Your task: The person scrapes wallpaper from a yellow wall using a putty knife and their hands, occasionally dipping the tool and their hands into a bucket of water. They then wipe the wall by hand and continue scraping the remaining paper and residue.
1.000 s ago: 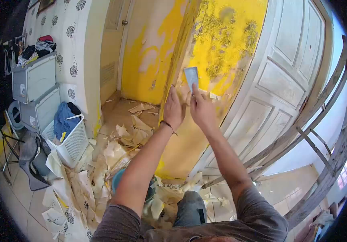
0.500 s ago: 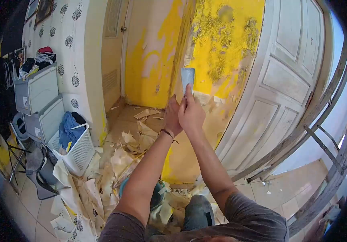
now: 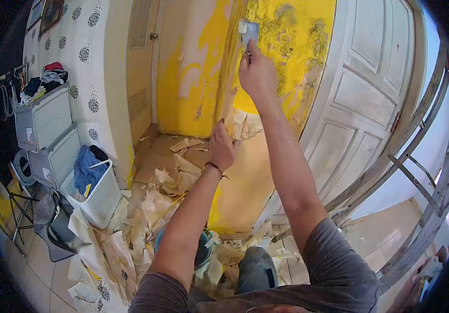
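Observation:
My right hand point(image 3: 260, 73) is wrapped round a putty knife point(image 3: 251, 32), its wide blade pointing up against the wall with a pale scrap at the blade's left corner. The wall point(image 3: 274, 47) there is yellow, with dark rough patches. Lower down and to the left, my left hand point(image 3: 222, 147) rests at the wall's corner edge, fingers stretched upward and thumb apart. Just right of that hand, loosened pale wallpaper point(image 3: 246, 123) hangs in folds below the yellow area. Beneath it the wall shows a smooth tan surface point(image 3: 242, 180).
Torn wallpaper point(image 3: 122, 250) covers the floor at left, around a bucket point(image 3: 203, 250) partly hidden by my left arm. A white laundry basket point(image 3: 99, 195) and grey storage boxes point(image 3: 47, 125) stand further left. On the right are a white door point(image 3: 357, 115) and a leaning wooden ladder point(image 3: 370, 190).
My right hand has moved up the wall with the putty knife, away from my left hand. The loose wallpaper between them now shows more. My left hand stays near the corner edge.

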Tool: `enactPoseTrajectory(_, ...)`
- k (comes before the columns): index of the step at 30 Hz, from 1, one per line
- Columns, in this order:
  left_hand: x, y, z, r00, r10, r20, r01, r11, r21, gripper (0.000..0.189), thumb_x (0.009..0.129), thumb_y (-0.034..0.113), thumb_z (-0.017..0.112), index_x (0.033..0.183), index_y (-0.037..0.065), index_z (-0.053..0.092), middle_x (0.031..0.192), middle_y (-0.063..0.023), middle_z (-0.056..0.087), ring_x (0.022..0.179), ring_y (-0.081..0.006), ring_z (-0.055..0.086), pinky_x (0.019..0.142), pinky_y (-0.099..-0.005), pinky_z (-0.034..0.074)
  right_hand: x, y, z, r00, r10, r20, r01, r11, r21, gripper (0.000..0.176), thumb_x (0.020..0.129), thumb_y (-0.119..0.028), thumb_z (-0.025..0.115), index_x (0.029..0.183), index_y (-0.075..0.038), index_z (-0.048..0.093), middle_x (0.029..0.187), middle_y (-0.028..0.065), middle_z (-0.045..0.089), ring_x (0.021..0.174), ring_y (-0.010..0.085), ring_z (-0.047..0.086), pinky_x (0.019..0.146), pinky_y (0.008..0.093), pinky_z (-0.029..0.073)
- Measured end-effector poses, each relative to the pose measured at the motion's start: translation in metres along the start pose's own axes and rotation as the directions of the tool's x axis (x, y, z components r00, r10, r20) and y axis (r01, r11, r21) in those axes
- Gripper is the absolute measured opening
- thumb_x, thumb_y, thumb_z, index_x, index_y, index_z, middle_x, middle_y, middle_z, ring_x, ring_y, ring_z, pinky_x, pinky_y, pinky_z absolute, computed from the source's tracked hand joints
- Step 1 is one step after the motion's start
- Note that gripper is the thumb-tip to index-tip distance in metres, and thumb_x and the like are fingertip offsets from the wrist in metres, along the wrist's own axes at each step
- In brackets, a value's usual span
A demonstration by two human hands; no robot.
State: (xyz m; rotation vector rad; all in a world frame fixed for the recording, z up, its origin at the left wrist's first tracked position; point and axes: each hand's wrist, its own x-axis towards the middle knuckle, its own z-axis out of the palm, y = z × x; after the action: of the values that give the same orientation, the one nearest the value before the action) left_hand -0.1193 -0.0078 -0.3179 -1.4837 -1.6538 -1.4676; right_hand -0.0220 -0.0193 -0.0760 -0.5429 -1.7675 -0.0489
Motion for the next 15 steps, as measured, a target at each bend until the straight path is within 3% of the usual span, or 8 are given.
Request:
enactPoseTrajectory(5,0.008,0.011,-0.010,0.998,-0.056,-0.007,0.056,0.997,0.046,0.080,0.087,0.020,0.070,0.146,-0.007,0.024,0.145,-0.0297,0.039,0.132,-0.0461,0.042,0.112,-0.0497,0.035,-0.074,0.032,-0.027,0.999,-0.036,0.021,0.034,0.997,0.062,0.049,0.096,-0.020,0.056,0.144,-0.011,0.052,0.087,0.0208,0.070,0.077,0.0405,0.066,0.067,0.0503,0.051)
enactPoseTrajectory(7,0.036,0.022,-0.036,0.954,-0.239,0.181,0.248,0.968,-0.029,0.066,0.088,0.019,0.067,0.140,-0.007,0.035,0.136,-0.0308,0.048,0.123,-0.0462,0.050,0.105,-0.0494,0.042,-0.105,0.050,-0.027,0.997,-0.031,0.065,0.026,0.997,0.070,0.049,0.096,-0.018,0.057,0.144,-0.010,0.051,0.086,0.0205,0.069,0.075,0.0402,0.066,0.066,0.0492,0.051)
enactPoseTrajectory(8,0.052,0.018,-0.030,0.978,-0.162,-0.129,0.142,0.978,-0.150,0.054,0.089,0.022,0.064,0.132,-0.004,0.046,0.126,-0.0302,0.056,0.118,-0.0456,0.054,0.099,-0.0490,0.046,-0.119,0.063,-0.024,0.997,-0.040,0.072,0.034,0.996,0.084,0.050,0.096,-0.016,0.057,0.145,-0.010,0.050,0.087,0.0200,0.069,0.074,0.0401,0.065,0.065,0.0485,0.051)
enactPoseTrajectory(10,0.101,0.049,-0.071,0.974,-0.204,-0.098,0.169,0.943,-0.286,0.051,0.091,0.027,0.064,0.129,-0.004,0.051,0.121,-0.0282,0.060,0.118,-0.0436,0.055,0.099,-0.0482,0.046,-0.137,0.084,-0.019,0.996,-0.045,0.079,0.037,0.994,0.099,0.051,0.096,-0.014,0.058,0.146,-0.010,0.048,0.088,0.0195,0.068,0.073,0.0401,0.065,0.064,0.0478,0.050)
enactPoseTrajectory(12,0.154,0.049,-0.071,0.946,-0.011,-0.323,-0.098,0.942,-0.321,0.050,0.091,0.031,0.065,0.127,-0.002,0.055,0.116,-0.0268,0.063,0.113,-0.0425,0.058,0.097,-0.0483,0.046,-0.156,0.099,-0.014,0.990,-0.121,0.076,0.116,0.991,0.073,0.055,0.097,-0.015,0.058,0.149,-0.009,0.044,0.093,0.0193,0.068,0.076,0.0399,0.065,0.065,0.0482,0.050)
enactPoseTrajectory(15,0.206,0.083,-0.095,0.952,-0.032,-0.304,-0.075,0.940,-0.334,0.041,0.089,0.031,0.068,0.116,0.001,0.063,0.106,-0.0219,0.067,0.106,-0.0399,0.062,0.094,-0.0466,0.047,-0.176,0.112,-0.018,0.976,-0.019,0.216,0.011,0.999,0.038,0.058,0.096,-0.017,0.060,0.151,-0.010,0.040,0.098,0.0194,0.068,0.080,0.0391,0.066,0.066,0.0478,0.051)
